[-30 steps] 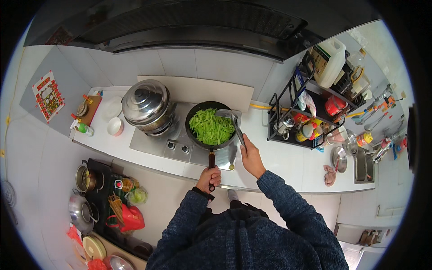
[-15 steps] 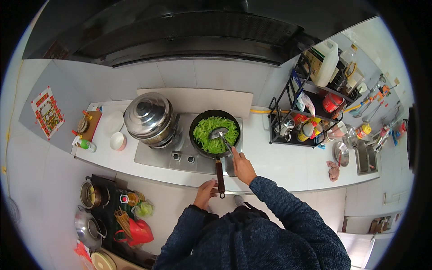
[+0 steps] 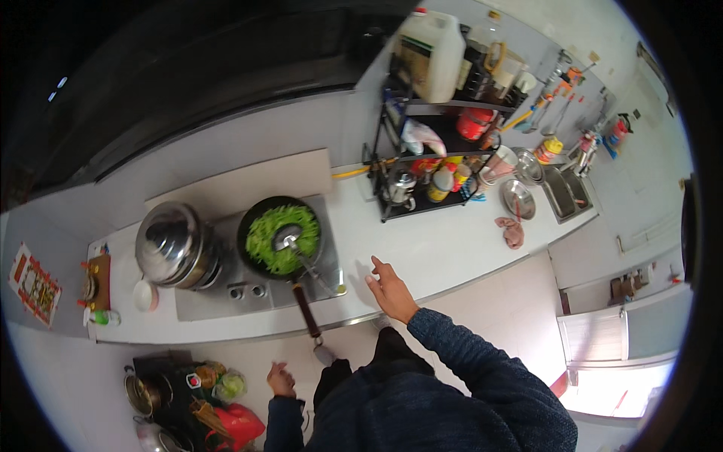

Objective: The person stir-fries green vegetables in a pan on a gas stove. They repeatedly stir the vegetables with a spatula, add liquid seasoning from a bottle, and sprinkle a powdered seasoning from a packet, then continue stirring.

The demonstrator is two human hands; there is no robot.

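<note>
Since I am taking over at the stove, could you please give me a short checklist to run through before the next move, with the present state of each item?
1. Right hand free: ok, open above the white counter, holding nothing.
2. Left hand free: ok, low beside the body, holding nothing.
3. Black frying pan of green vegetable strips seated on the stove: ok, though its long handle juts past the counter edge.
4. Metal ladle to hand: ok, bowl resting in the greens, handle slanting over the pan rim.
5. Burner lit: cannot tell, no flame visible.
6. Large steel lidded pot clear of the pan: ok, beside it.
</note>
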